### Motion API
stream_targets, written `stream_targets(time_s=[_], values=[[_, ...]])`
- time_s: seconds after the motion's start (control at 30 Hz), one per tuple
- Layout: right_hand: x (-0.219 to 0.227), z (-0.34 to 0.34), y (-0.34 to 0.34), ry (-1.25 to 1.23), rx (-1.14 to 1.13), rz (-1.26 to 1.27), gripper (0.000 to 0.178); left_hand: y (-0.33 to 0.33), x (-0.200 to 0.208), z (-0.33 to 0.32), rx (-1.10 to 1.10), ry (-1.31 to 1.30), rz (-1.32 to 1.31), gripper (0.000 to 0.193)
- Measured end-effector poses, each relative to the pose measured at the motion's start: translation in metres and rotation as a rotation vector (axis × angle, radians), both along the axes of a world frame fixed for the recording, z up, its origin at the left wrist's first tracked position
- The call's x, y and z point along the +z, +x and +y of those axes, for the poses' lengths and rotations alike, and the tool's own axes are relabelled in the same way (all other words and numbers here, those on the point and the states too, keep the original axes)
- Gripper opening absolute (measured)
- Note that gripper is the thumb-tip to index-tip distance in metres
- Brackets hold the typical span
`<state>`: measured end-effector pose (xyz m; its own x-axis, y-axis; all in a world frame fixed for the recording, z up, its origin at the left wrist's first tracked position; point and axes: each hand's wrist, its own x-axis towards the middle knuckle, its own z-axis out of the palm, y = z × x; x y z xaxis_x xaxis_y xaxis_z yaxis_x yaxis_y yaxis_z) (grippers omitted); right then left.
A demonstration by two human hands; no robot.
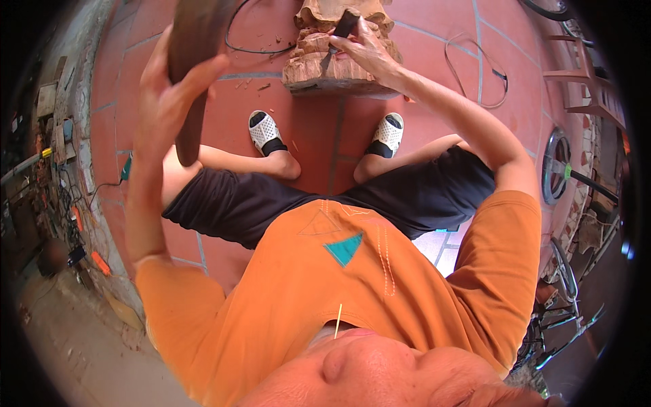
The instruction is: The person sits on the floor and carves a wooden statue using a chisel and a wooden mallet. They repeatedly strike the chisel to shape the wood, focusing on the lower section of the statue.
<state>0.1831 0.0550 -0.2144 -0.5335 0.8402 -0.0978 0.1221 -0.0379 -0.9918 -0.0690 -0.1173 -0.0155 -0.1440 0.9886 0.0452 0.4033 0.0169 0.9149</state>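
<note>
My left hand point(165, 102) is raised at the upper left, gripping the handle of a dark wooden mallet point(194, 37) with its head up near the top edge. Out in front, my right hand point(366, 51) holds a dark-handled chisel point(341, 30) with its tip against a reddish-brown wood carving point(313, 66). The carving stands on the red tiled floor point(434, 27), just beyond my two feet in white slippers point(263, 130). I sit with my knees apart, in black shorts and an orange shirt.
Black cables point(478, 68) loop over the tiles to the right and left of the carving. Wood chips lie around its base. Tools and wires crowd the wall at the left point(68, 203). Bicycle wheels and metal frames point(563, 278) stand at the right.
</note>
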Motion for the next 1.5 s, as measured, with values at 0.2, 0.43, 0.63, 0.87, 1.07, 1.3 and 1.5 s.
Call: stream_targets(time_s=[0.2, 0.43, 0.63, 0.87, 1.07, 1.3, 1.5], values=[[-0.011, -0.036, 0.008, 0.191, -0.212, 0.002, 0.039, 0.008, 0.001, 0.064, -0.282, -0.057, 0.392, 0.053], [-0.003, -0.071, -0.007, 0.452, -0.363, -0.069, 0.034, 0.015, -0.053, 0.084, -0.456, 0.084, 0.446, 0.056], [-0.016, -0.08, -0.011, 0.364, -0.501, 0.108, 0.03, 0.028, -0.04, 0.071, -0.509, 0.044, 0.365, 0.058], [-0.026, -0.073, -0.014, 0.4, -0.474, 0.131, 0.031, 0.041, -0.049, 0.077, -0.551, 0.087, 0.789, 0.059], [-0.015, -0.083, -0.017, 0.283, -0.479, 0.266, 0.029, 0.059, -0.01, 0.075, -0.522, 0.059, 0.551, 0.058], [-0.037, -0.076, -0.013, 0.106, -0.536, 0.38, 0.024, 0.047, -0.047, 0.087, -0.59, -0.035, 0.924, 0.054], [-0.023, -0.083, -0.003, -0.251, -0.6, 0.541, 0.024, 0.031, -0.045, 0.091, -0.446, -0.008, 0.835, 0.054]])
